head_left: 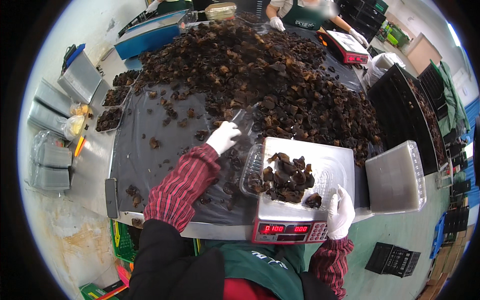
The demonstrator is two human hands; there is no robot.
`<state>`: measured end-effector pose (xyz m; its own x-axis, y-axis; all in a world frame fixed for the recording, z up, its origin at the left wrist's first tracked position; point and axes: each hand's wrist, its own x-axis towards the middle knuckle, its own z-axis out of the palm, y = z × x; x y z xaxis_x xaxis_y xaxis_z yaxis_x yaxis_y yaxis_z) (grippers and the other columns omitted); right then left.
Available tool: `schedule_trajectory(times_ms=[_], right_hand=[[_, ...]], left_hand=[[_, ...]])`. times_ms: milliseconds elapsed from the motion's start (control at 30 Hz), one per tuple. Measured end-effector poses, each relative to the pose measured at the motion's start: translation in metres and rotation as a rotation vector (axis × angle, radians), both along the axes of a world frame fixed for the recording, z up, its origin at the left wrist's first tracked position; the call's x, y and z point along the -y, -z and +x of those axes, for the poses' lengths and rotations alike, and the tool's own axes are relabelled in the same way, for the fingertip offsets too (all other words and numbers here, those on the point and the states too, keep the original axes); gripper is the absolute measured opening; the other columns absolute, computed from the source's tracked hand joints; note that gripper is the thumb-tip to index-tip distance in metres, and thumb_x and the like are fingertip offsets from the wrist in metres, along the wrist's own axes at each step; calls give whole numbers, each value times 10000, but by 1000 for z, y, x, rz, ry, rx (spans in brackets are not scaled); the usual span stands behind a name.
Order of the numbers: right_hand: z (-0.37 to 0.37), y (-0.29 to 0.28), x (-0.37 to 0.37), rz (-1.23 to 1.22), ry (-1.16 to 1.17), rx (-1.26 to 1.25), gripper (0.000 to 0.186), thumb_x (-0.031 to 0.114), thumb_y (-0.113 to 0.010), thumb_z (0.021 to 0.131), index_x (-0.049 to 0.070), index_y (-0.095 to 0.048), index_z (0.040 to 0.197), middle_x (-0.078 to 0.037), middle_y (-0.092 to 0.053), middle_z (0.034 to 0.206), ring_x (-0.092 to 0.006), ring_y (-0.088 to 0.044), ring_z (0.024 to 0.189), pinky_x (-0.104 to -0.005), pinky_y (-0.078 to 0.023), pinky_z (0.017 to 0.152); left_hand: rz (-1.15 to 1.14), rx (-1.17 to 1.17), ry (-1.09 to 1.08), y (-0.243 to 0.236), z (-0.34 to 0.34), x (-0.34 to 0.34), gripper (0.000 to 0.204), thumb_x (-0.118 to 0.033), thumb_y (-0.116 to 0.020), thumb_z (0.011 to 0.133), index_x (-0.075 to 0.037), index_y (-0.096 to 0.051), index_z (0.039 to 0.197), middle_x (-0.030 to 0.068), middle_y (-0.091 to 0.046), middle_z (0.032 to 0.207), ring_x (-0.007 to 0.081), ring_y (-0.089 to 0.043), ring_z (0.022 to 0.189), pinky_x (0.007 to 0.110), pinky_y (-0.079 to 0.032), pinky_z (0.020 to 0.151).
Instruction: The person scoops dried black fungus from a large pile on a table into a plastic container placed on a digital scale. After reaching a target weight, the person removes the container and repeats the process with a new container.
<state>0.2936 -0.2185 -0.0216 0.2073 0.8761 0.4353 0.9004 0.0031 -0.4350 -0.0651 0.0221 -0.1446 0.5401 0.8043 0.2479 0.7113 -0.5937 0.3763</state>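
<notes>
My left hand [223, 136], in a white glove, is closed on a clear plastic piece [240, 117], its exact shape unclear, over the dark sheet among dried black fungus [260, 70]. An open clear plastic tray [324, 192] holding loose fungus pieces [289, 175] rests on the silver platform of a red digital scale [262, 227]. My right hand [340, 215], also gloved, is closed at that tray's right edge, thumb and forefinger on the rim.
Stacked trays stand right [395, 177] and left [75, 80]. A black crate [402, 110] borders the table [135, 125]. A phone [111, 197] lies at the left edge. Filled trays [110, 120] sit behind it. Two co-workers [300, 15] work opposite, beside another scale [350, 52].
</notes>
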Motion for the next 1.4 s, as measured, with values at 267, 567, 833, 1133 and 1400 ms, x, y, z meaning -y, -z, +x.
schedule_trajectory(times_ms=[267, 567, 833, 1133, 1400], right_hand=[[-6, -13, -1, -28, -38, -58, 339, 189, -555, 940, -5, -563, 1218, -229, -623, 1130, -360, -638, 995, -396, -511, 838], [-30, -13, -29, 33, -215, 54, 370, 183, -575, 923, 17, -534, 1251, -202, -596, 1062, -348, -571, 1009, -444, -427, 906], [-25, 17, -34, 137, -178, 107, 257, 68, -609, 875, 24, -602, 1129, -170, -602, 891, -334, -588, 817, -412, -475, 733], [-21, -10, -33, 183, -110, 23, 271, 134, -646, 888, 53, -608, 1143, -139, -622, 942, -273, -619, 799, -356, -500, 724], [-27, 9, -47, 100, -233, 170, 370, 126, -668, 842, 47, -582, 1192, -158, -626, 1001, -307, -628, 853, -391, -491, 821]], left_hand=[[-198, 592, -83, -114, 25, 34, 155, -13, -675, 742, -48, -681, 892, 69, -671, 875, 186, -645, 816, 284, -510, 753], [-17, 146, 430, -142, 148, 121, 584, -328, -720, 745, -159, -557, 1280, 123, -460, 1341, 348, -390, 1273, 535, -324, 1042], [87, 440, -21, -112, 80, 97, 345, -186, -653, 801, -90, -645, 1132, 128, -628, 1154, 377, -577, 1054, 446, -475, 911], [34, 46, -262, -5, -29, 109, 259, -78, -726, 702, -100, -678, 955, 95, -599, 1084, 289, -554, 1048, 375, -476, 876], [-110, 538, -350, -63, -19, 101, 195, -47, -728, 707, -27, -701, 899, 102, -669, 996, 210, -641, 942, 301, -493, 836]])
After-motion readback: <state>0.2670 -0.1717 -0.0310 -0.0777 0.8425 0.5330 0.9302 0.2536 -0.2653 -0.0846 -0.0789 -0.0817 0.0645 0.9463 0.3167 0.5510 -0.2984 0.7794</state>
